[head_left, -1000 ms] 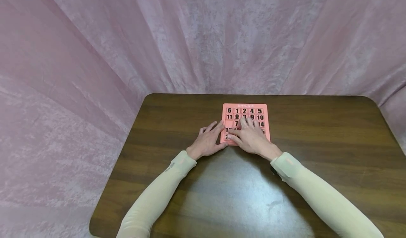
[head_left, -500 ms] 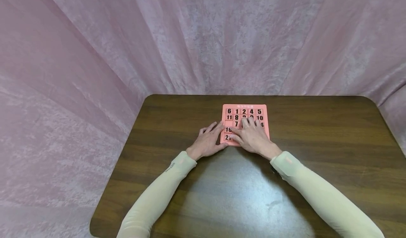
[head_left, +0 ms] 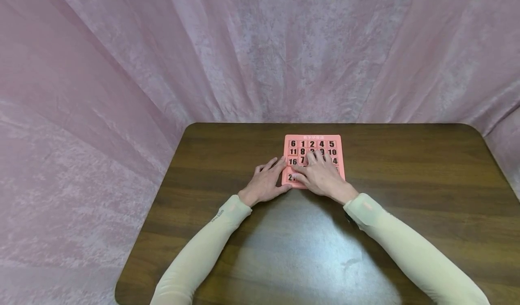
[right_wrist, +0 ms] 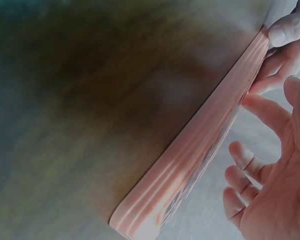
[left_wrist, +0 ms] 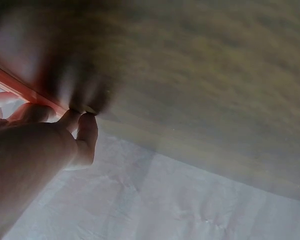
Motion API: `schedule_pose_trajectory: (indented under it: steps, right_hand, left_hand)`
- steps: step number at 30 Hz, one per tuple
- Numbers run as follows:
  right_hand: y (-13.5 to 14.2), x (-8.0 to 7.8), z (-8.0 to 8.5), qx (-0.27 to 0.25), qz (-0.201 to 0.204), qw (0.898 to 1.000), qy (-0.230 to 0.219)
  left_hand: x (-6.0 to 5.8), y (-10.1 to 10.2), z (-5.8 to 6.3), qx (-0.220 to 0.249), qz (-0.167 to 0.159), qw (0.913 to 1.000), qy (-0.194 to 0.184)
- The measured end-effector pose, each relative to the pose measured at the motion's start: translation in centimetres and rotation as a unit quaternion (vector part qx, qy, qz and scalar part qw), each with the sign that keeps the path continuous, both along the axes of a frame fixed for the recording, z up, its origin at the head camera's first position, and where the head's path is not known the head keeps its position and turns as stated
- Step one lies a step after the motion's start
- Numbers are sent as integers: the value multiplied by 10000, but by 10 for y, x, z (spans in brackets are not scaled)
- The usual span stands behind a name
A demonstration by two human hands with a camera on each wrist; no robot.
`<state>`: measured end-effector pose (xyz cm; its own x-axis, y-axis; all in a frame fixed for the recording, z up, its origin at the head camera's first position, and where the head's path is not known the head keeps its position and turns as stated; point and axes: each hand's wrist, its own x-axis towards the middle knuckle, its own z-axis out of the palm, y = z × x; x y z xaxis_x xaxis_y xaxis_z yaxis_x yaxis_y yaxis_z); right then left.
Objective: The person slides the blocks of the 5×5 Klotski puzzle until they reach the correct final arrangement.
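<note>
Bracing the number puzzle (head_left: 307, 148) on the table (head_left: 406, 169), we are resting our left hand (head_left: 266, 182), fingers extended, against its left edge; our right hand (head_left: 322, 176), fingers relaxed, is lying over the tiles (head_left: 302, 144); level pushing should be avoiding jams.

On the pink board (head_left: 294, 137), 6, 1, 2, 4, 5 up top; below, 11, 8, 9, 10; then 16, 7.

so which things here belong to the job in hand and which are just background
In use:
pink puzzle board
its numbered tiles
left hand, at the board's left edge
right hand, over the tiles

Just background:
wooden table, under the board
pink curtain, behind
</note>
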<state>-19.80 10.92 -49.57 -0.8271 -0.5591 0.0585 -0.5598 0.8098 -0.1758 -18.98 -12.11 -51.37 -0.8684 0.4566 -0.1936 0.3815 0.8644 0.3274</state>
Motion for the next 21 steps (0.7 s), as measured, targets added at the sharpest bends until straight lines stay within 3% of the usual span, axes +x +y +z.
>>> schedule_pose_trajectory:
  steps: [5,13,21]
  right_hand:
    - [0,-5,0,15,-55,9999,100]
    - [-1,-8,3,-71,-66,9995,-298]
    - [5,-22,11,-311,-347,9977,-483]
  left_hand:
    - [0,0,-1,34,-25,10000,16]
    - [0,-1,-2,11,-27,10000,-14]
    - [0,0,-2,-6,18,10000,12]
